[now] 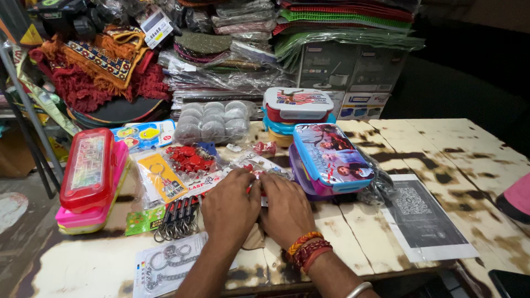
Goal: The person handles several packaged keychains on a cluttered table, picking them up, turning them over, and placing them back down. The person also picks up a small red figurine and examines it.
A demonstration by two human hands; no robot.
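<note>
Left hand [231,207] and right hand [286,208] lie side by side, fingers curled onto a clear plastic packet of small red trinkets [259,165] on the worn white bench [353,232]; actual grip unclear.

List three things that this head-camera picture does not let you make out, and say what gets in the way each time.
- What the left hand and right hand press on: both hands cover it.
- The pink thing on the table: cut off by the right edge.
- The lower lunch boxes in the stack: the white-lidded box and the picture-lidded box hide most of them.
</note>
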